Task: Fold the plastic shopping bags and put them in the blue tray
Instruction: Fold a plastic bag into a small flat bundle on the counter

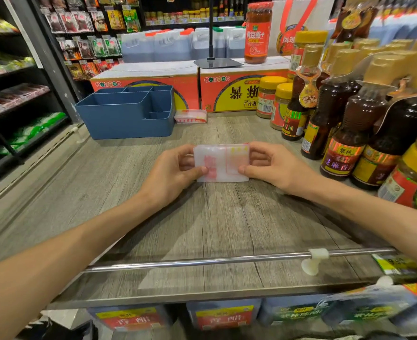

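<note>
Grocery shop aisle, sauce bottles (pixel 364 119), stocked shelves (pixel 16 94), price tag (pixel 396 263), vinegar jugs (pixel 153 45)

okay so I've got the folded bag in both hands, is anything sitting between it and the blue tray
Nothing visible does. The folded bag, held by the left hand and right hand, faces bare wooden shelf up to the blue tray. Another folded bag lies just right of the tray, off the direct path. The bottles stand further right.

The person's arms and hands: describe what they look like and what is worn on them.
Both forearms are bare up to the frame edge, with no sleeves in view. The left hand and right hand wear no gloves. No rings, watch or bracelet show on the fingers or wrists. The fingernails look short and unpainted.
</note>
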